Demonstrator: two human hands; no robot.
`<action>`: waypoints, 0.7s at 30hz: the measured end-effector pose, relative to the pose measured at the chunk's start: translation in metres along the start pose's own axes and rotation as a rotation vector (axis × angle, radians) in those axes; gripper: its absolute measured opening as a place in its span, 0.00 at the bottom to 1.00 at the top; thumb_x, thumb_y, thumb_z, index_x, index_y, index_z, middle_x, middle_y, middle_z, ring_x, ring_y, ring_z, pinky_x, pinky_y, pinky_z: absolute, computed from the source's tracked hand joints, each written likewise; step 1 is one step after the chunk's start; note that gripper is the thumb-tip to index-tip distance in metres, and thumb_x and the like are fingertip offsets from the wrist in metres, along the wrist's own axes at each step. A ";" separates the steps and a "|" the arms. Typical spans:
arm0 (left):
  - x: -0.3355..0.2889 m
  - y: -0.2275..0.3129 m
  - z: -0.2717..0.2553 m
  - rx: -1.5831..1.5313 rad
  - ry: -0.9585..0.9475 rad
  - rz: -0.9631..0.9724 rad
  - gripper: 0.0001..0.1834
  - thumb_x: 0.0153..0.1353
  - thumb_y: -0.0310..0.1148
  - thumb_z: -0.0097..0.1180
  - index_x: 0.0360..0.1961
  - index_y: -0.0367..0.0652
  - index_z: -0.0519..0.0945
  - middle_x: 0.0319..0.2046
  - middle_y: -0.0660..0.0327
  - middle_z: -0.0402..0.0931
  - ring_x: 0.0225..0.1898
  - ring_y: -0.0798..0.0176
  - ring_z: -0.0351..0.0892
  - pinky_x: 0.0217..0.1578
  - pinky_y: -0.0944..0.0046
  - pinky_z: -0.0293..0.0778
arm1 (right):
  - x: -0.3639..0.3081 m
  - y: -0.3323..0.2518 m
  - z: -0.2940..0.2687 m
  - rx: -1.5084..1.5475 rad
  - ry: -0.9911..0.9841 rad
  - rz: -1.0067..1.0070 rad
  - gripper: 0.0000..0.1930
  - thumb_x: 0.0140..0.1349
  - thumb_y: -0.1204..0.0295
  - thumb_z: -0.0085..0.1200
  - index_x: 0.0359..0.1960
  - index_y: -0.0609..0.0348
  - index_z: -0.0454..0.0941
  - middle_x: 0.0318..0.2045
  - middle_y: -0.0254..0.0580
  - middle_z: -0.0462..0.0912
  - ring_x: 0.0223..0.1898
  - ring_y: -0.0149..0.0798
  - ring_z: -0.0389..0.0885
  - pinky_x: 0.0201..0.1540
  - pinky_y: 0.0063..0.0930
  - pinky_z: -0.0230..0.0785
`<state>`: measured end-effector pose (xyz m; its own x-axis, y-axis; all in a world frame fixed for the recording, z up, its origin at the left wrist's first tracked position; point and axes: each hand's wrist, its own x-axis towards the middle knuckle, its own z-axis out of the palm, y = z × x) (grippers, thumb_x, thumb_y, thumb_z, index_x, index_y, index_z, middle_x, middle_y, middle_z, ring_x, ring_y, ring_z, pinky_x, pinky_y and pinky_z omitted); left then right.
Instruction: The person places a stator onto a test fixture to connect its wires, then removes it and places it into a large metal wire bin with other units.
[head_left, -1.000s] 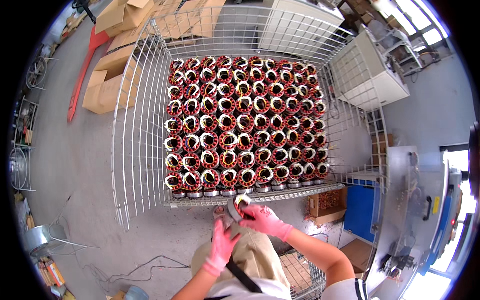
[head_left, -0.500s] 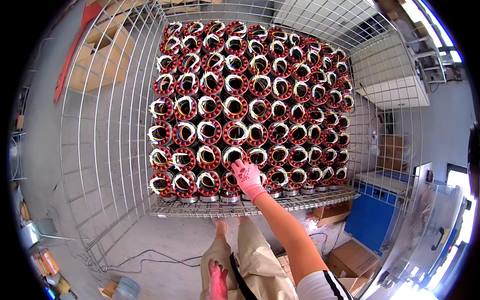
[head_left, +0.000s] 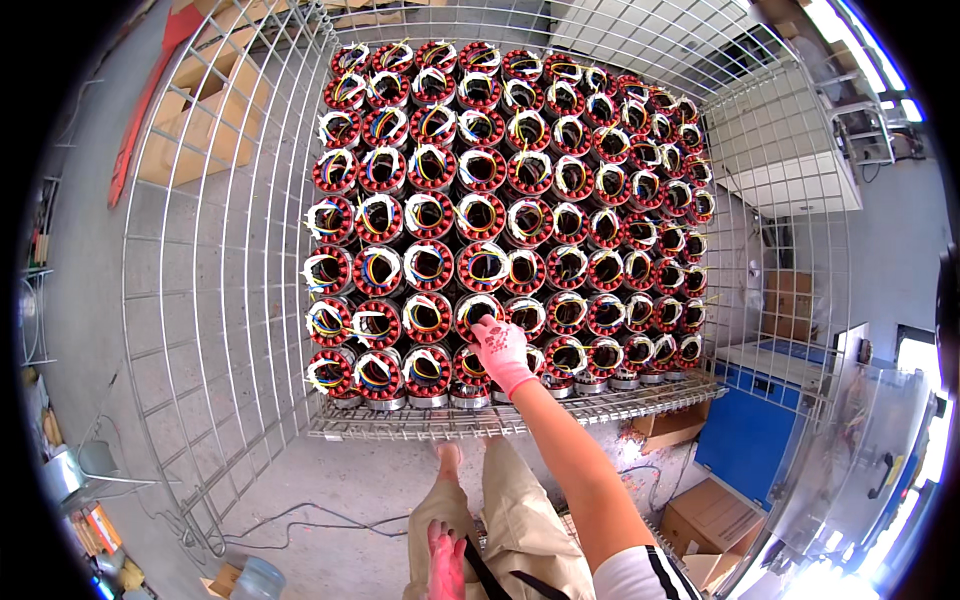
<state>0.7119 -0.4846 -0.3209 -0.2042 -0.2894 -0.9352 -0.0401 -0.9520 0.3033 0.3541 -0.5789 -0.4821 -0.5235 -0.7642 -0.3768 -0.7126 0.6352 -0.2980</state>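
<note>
My right hand [head_left: 500, 350], in a pink glove, reaches over the near rows of a wire cage packed with motor stators. Its fingers are closed on the near rim of one stator [head_left: 462, 318], with the fingertips at the ring's dark centre hole. This stator has red coils and a white-tied bundle of leads, and it still sits among its neighbours. Part of the front-row stator below it is covered by the hand. Low in front of my trousers hangs my left hand [head_left: 446, 562], also pink-gloved, holding nothing, with its fingers loosely apart.
Wire mesh walls [head_left: 215, 250] surround the stators, with a low front mesh edge [head_left: 520, 415] before my legs. Cardboard boxes [head_left: 712, 515] and a blue cabinet [head_left: 745, 425] stand at right. A cable [head_left: 300, 522] lies on the floor. A large carton [head_left: 200, 125] stands at far left.
The stators and cage front have shifted slightly right and down in the picture. My right hand stays at the same stator, its fingers a little more closed. My left hand stays low.
</note>
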 end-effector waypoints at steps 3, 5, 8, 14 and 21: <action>0.003 -0.001 -0.002 -0.040 -0.027 0.022 0.36 0.62 0.44 0.56 0.68 0.51 0.55 0.61 0.67 0.59 0.59 0.67 0.61 0.57 0.62 0.61 | 0.002 -0.005 -0.001 0.010 -0.023 -0.001 0.15 0.51 0.60 0.63 0.38 0.51 0.81 0.40 0.35 0.79 0.40 0.43 0.81 0.43 0.41 0.72; -0.007 0.002 0.003 -0.019 -0.055 0.058 0.23 0.69 0.39 0.48 0.63 0.54 0.61 0.53 0.72 0.64 0.51 0.72 0.67 0.55 0.64 0.64 | 0.004 -0.006 0.000 -0.007 -0.033 -0.009 0.16 0.50 0.60 0.64 0.38 0.51 0.80 0.41 0.36 0.78 0.41 0.44 0.80 0.42 0.41 0.72; -0.002 -0.004 -0.016 -0.071 -0.216 0.069 0.25 0.69 0.38 0.48 0.65 0.54 0.60 0.55 0.71 0.64 0.53 0.71 0.66 0.56 0.63 0.63 | 0.003 -0.013 -0.004 -0.006 -0.063 0.052 0.19 0.51 0.62 0.64 0.45 0.52 0.77 0.46 0.38 0.76 0.44 0.45 0.79 0.45 0.41 0.72; -0.025 0.018 0.007 0.137 -0.362 0.122 0.29 0.70 0.42 0.44 0.69 0.51 0.55 0.61 0.67 0.61 0.59 0.65 0.63 0.62 0.59 0.59 | -0.081 0.008 -0.029 0.409 0.283 -0.050 0.24 0.55 0.66 0.60 0.54 0.53 0.72 0.54 0.41 0.73 0.48 0.48 0.78 0.49 0.40 0.72; -0.033 0.027 0.042 0.659 -0.704 0.062 0.29 0.72 0.45 0.39 0.68 0.42 0.56 0.65 0.54 0.60 0.65 0.55 0.60 0.66 0.54 0.56 | -0.357 0.096 -0.019 0.635 0.741 0.594 0.12 0.59 0.69 0.55 0.44 0.54 0.79 0.44 0.44 0.80 0.46 0.48 0.79 0.48 0.37 0.72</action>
<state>0.6768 -0.4969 -0.2742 -0.7554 -0.0070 -0.6552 -0.5064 -0.6283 0.5906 0.4638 -0.2469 -0.3593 -0.9959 -0.0689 -0.0587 -0.0063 0.6995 -0.7146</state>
